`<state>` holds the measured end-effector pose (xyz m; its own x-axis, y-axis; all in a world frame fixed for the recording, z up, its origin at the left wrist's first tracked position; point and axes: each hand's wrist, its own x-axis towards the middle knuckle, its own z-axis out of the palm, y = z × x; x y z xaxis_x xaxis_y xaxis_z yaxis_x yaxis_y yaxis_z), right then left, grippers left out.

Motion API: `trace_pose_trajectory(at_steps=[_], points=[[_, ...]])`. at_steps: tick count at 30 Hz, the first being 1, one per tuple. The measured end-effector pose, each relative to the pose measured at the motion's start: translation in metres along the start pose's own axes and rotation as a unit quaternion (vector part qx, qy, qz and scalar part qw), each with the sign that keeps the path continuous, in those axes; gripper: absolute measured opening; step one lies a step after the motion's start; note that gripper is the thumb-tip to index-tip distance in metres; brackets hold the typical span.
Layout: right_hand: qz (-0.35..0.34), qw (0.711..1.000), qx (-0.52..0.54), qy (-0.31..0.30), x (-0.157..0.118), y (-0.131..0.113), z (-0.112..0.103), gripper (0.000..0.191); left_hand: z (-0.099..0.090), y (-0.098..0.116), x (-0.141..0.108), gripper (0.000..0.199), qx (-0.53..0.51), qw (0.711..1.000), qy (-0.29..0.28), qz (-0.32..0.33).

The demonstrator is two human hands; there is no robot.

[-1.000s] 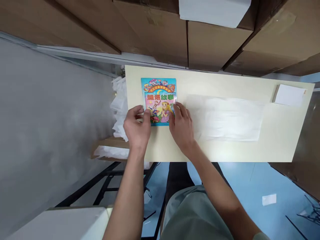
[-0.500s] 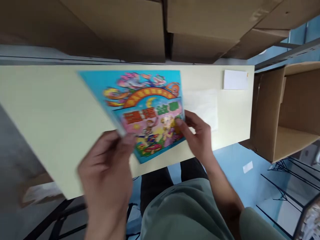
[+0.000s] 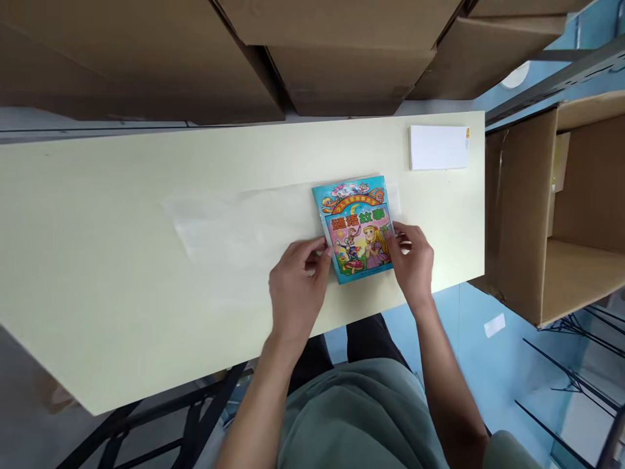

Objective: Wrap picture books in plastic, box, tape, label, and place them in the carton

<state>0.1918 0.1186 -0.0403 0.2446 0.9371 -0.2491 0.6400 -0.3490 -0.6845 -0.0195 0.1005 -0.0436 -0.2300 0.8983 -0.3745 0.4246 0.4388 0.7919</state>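
Note:
A children's storybook (image 3: 355,229) with a bright blue cover, cartoon figures and Chinese lettering lies low over the table, slightly turned. My left hand (image 3: 299,281) pinches its left edge between thumb and fingers. On the opposite edge, my right hand (image 3: 413,260) grips with the thumb on the cover and fingers curled at the side. Under the book, a thin, translucent white sheet or bag (image 3: 244,238) spreads out to the left and shows a little past the right edge. Whether the sheet is single or double cannot be made out.
The long cream table (image 3: 122,280) runs across the view. A stack of white paper or cards (image 3: 438,148) rests near its far right corner. An open cardboard box (image 3: 520,215) stands beyond the right end. Large cartons (image 3: 342,78) line the back above the table.
The book was raised close to the camera and tilted; now it is lower, over the sheet. My left hand has come down and right, and more of the white sheet shows.

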Motion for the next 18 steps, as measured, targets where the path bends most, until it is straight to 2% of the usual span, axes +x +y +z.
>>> trace_pose_trajectory(at_steps=[3,5,6,8,9,11,12,15,18], points=[[-0.006,0.998,-0.042,0.040,-0.002,-0.001,-0.005,0.025,-0.033,-0.010,0.005,0.035,0.094,0.990,0.109,0.000],[-0.002,0.995,-0.077,0.061,-0.002,0.000,-0.008,0.027,-0.058,-0.019,0.009,0.052,0.165,0.967,0.192,-0.043],[0.002,0.993,-0.095,0.067,-0.001,0.001,-0.009,0.029,-0.069,-0.024,0.010,0.061,0.192,0.955,0.213,-0.074],[0.008,0.988,-0.131,0.078,0.001,0.002,-0.008,0.032,-0.084,-0.033,0.013,0.070,0.226,0.939,0.215,-0.143],[0.010,0.986,-0.146,0.083,0.002,0.002,-0.007,0.032,-0.088,-0.037,0.014,0.066,0.229,0.936,0.204,-0.174],[0.014,0.983,-0.160,0.087,0.004,0.003,-0.004,0.027,-0.089,-0.042,0.015,0.040,0.222,0.933,0.179,-0.218],[0.016,0.984,-0.158,0.085,0.005,0.002,-0.003,0.024,-0.087,-0.044,0.016,0.030,0.217,0.934,0.173,-0.223],[0.003,0.986,-0.151,0.071,0.007,0.002,0.000,0.020,-0.085,-0.047,0.014,0.040,0.193,0.945,0.192,-0.182],[-0.034,0.985,-0.162,0.057,0.008,0.003,0.001,0.019,-0.087,-0.045,0.007,0.035,0.150,0.950,0.224,-0.159]])
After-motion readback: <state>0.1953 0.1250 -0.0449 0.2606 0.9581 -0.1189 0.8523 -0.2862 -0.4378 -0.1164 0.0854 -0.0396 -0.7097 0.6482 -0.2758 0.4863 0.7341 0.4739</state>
